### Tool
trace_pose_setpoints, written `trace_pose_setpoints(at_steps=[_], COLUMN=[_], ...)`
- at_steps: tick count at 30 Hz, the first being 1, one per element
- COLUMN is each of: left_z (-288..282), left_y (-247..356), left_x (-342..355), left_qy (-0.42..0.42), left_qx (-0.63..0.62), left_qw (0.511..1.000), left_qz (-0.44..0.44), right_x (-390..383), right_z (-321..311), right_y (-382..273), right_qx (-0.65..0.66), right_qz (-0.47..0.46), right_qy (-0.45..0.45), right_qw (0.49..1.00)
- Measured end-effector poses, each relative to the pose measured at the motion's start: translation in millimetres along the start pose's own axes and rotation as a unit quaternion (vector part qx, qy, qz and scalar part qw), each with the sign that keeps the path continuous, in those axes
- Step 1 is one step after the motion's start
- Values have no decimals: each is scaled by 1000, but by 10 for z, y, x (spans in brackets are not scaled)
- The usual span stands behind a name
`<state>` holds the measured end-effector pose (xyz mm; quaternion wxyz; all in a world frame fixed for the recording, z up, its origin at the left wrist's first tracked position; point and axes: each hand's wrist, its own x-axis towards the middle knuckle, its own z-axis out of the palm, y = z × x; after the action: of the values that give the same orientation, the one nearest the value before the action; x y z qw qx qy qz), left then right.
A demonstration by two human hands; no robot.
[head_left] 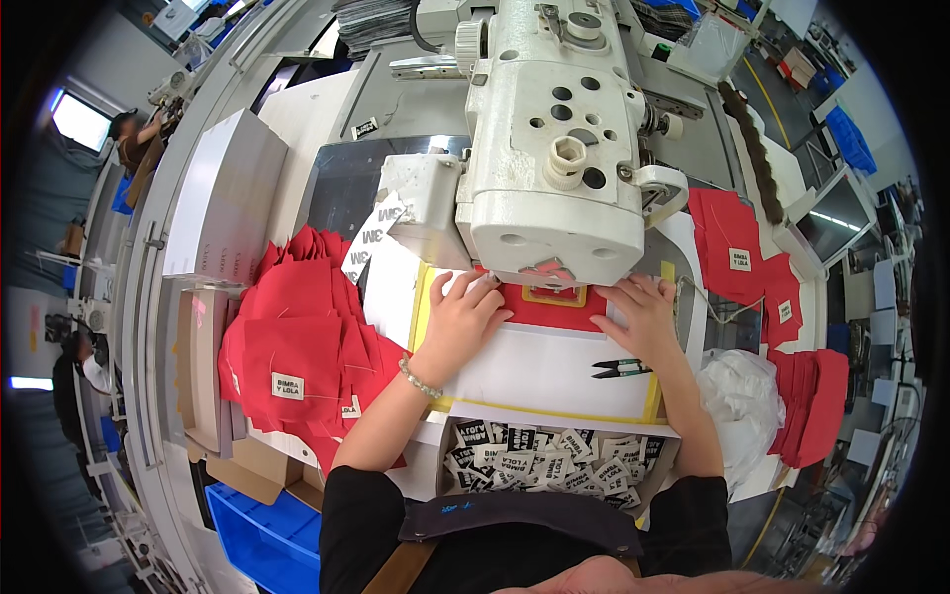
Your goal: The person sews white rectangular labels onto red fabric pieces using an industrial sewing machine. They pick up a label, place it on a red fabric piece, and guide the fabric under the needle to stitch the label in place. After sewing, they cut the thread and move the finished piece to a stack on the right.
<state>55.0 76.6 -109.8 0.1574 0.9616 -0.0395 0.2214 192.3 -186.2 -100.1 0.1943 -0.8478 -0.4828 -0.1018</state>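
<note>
Under the head of a white sewing machine (554, 213) lies a red fabric piece (554, 314), with a small yellow frame (554, 295) pressed on it. My left hand (463, 322) rests at the piece's left edge, fingers spread. At its right edge my right hand (641, 315) lies with fingers stretched out and thumb apart. The machine head hides part of the fabric and some fingertips. Black thread snips (620, 369) lie on the white sheet (534, 371) beside my right wrist; I cannot tell whether the hand touches them.
A box of black and white labels (554, 465) stands close in front of me. Red labelled pieces (297, 346) are heaped at left, more red pieces (807, 406) at right. A white plastic bag (737, 401) sits beside my right forearm. A blue crate (262, 540) is lower left.
</note>
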Motion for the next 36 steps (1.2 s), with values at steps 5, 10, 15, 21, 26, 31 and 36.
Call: trace_pose_setpoints(at_steps=[5,10,15,21,26,31,36], left_z=[-15,-39,-41,-154,-425,-706,-770], left_y=[4,-6,-10,-12,189,452,795], left_x=[18,27,11,-32,-183,-361,-538], left_qy=[3,-4,-6,-56,-73,-63,-111], left_qx=[-2,-18,-18,-50,-85,-116,-36], left_qw=[1000,999,1000,997,994,989,976], left_qz=[-13,-28,-24,-24,-16,64,184], right_x=[9,10,-5,21,3,-45,-235], right_z=[-19,-29,-22,-37,-101,-476,-913], right_y=[-17,-29,-22,-22,-10,-125,-484], right_qx=[-18,-28,-33,-26,5,86,149], right_qz=[12,7,4,8,-6,8,17], right_qy=[-6,1,6,-8,-20,-50,-95], right_qw=[1000,1000,999,1000,1000,995,984])
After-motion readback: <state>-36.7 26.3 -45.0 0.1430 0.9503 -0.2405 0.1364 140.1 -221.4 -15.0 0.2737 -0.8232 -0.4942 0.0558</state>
